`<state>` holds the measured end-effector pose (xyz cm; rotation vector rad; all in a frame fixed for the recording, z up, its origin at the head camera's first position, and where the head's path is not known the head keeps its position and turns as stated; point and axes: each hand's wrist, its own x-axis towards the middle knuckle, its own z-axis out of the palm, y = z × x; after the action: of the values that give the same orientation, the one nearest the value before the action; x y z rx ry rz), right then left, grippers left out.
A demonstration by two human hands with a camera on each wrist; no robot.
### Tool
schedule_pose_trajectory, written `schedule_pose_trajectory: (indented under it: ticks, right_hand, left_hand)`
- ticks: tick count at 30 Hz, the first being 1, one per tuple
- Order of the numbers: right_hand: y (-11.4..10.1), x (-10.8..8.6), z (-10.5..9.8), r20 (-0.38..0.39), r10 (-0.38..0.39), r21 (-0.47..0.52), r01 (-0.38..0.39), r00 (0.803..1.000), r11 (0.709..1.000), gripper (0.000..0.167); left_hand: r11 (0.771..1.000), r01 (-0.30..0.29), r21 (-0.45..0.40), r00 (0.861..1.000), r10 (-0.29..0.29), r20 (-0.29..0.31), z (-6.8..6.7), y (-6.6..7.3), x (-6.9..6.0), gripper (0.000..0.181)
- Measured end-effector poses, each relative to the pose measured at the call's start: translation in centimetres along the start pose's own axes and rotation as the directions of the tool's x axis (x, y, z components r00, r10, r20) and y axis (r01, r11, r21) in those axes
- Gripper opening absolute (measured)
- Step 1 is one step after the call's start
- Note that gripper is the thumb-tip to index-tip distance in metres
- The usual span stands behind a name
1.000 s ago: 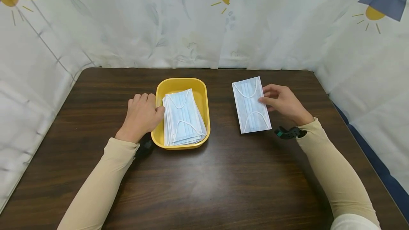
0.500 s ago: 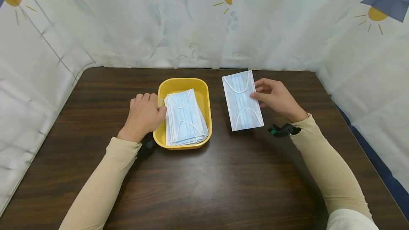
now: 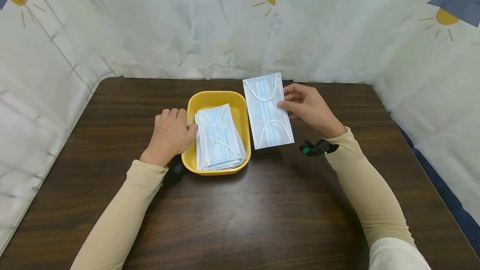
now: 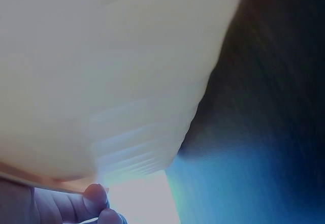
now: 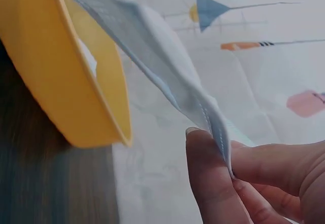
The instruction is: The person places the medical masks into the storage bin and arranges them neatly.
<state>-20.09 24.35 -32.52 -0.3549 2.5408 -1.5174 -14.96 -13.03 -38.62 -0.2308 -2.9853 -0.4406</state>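
A light blue face mask with white ear loops is pinched along its right edge by my right hand. It hangs above the table, its left side at the right rim of a yellow basket. In the right wrist view the mask shows edge-on between thumb and fingers, beside the basket. My left hand grips the basket's left rim, thumb at the inner side, fingers outside. Inside the basket lies a stack of face masks. In the left wrist view, fingertips touch the basket's rim below its pale-looking wall.
The dark wood table carries the basket near its middle. White patterned cloth hangs behind the table and along both sides. A dark band sits at the right wrist.
My right hand has carried the face mask left and slightly away, from the right of the table to the basket's right rim. My left hand keeps its grip on the basket.
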Motion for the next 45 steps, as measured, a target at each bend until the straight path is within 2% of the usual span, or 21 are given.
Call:
schedule_pose_trajectory:
  ticks: [9, 19, 25, 31, 37, 42, 45]
  right_hand:
    - [-0.9, 1.1, 3.1, 0.044, -0.012, 0.064, 0.009, 0.999, 0.998, 0.031]
    - [-1.4, 2.6, 7.0, 0.142, -0.03, 0.082, 0.018, 0.989, 0.996, 0.032]
    - [-1.7, 2.9, 8.9, 0.188, -0.007, 0.079, -0.008, 0.982, 0.997, 0.034]
    - [-1.9, 3.2, 9.9, 0.211, 0.026, 0.041, -0.035, 0.977, 0.999, 0.036]
    - [-2.1, 3.6, 10.7, 0.229, 0.049, 0.044, -0.061, 0.972, 0.997, 0.039]
    - [-2.3, 3.9, 11.3, 0.251, 0.08, 0.038, -0.093, 0.965, 0.995, 0.037]
    - [-2.5, 4.0, 11.6, 0.255, 0.081, 0.011, -0.086, 0.964, 0.996, 0.036]
  left_hand:
    - [1.0, -0.008, 0.003, 1.0, 0.008, -0.008, 0.0, 0.1, 0.1, 0.032]
    - [1.0, -0.002, 0.001, 1.0, 0.002, -0.02, 0.1, 0.3, 0.1, 0.034]
    - [1.0, -0.002, 0.006, 1.0, 0.003, -0.011, 0.2, 0.5, 0.0, 0.035]
    - [1.0, 0.001, 0.006, 1.0, -0.001, 0.002, 0.2, 0.7, 0.0, 0.036]
    - [1.0, 0.006, 0.013, 1.0, -0.006, 0.002, 0.2, 0.7, 0.0, 0.034]
    - [1.0, -0.007, 0.026, 1.0, 0.008, -0.016, 0.2, 0.7, 0.0, 0.033]
    - [0.999, -0.015, 0.031, 0.999, 0.016, -0.029, 0.3, 0.7, -0.1, 0.033]
